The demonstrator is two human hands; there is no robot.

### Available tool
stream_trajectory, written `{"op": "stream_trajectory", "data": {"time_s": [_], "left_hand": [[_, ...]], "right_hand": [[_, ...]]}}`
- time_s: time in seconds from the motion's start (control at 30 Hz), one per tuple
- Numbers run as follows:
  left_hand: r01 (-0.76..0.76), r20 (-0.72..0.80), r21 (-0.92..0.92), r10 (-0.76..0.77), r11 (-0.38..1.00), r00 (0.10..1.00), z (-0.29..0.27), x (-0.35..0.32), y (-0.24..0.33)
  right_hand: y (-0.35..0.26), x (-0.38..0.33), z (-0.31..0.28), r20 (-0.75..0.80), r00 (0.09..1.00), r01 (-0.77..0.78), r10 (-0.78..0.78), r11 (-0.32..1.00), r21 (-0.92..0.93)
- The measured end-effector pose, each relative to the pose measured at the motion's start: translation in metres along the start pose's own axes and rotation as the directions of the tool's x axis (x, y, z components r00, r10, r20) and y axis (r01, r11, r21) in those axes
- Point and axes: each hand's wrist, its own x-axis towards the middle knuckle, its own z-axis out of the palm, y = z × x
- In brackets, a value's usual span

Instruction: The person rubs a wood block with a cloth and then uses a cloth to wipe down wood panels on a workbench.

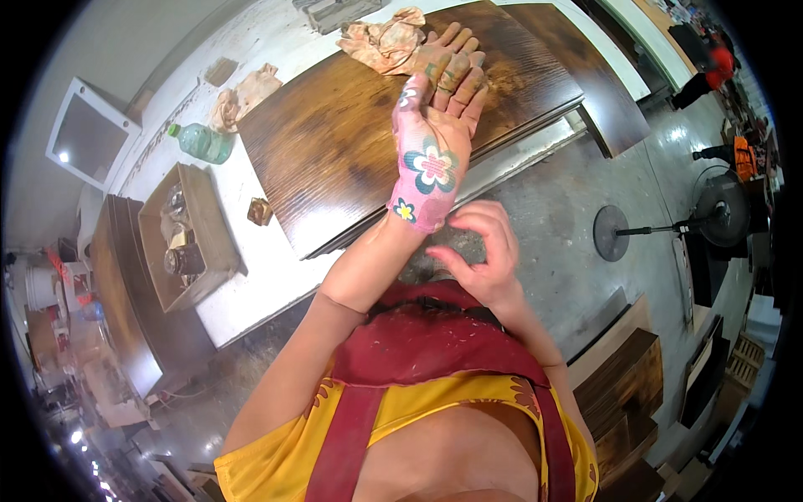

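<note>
My left hand (443,134) wears a pink work glove with flower prints and a stained, tan palm. It is held palm up over a dark brown wood-grain board (326,125), fingers stretched out, nothing in it. Just beyond its fingertips, what looks like a second stained glove (452,40) rests on the board, partly hidden by my hand. Beside that lies a crumpled, stained cloth (382,42). My bare right hand (489,255) is near my waist, below the glove's cuff. Its fingers curve and its thumb stands apart, with a gap between and nothing visible in it.
On the white table (272,289) stand a green-capped bottle (201,142), a tan bin (188,243) of wrapped metal parts, and another rag (244,96). More boards (585,75) lie at the right. A pedestal fan (721,209) stands on the floor; people are farther off.
</note>
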Motion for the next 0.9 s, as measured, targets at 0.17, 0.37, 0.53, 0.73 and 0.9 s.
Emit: {"op": "stream_trajectory", "data": {"time_s": [0.17,0.37,0.53,0.73,0.9], "left_hand": [[-0.059,-0.130,-0.045,0.053,0.997,0.990,-0.007,-0.002,0.015],[-0.139,-0.093,-0.182,0.123,0.973,0.988,-0.010,-0.006,0.042],[-0.489,0.142,0.430,0.478,0.759,0.867,-0.006,-0.025,0.069],[-0.235,0.144,0.335,0.197,0.912,0.970,-0.022,-0.031,0.079],[-0.134,0.144,0.392,0.083,0.910,0.986,-0.017,-0.042,0.069]], "right_hand": [[0.009,0.006,0.017,0.047,0.998,0.030,-0.031,0.999,0.024],[0.007,0.020,0.027,0.071,0.993,0.093,-0.094,0.995,0.026],[0.048,0.053,0.015,0.080,0.996,0.070,-0.047,0.945,-0.318],[0.101,0.081,0.026,0.121,0.986,-0.018,0.115,0.794,-0.608],[0.111,0.076,0.015,-0.006,0.982,-0.175,0.189,0.894,-0.412]]}}
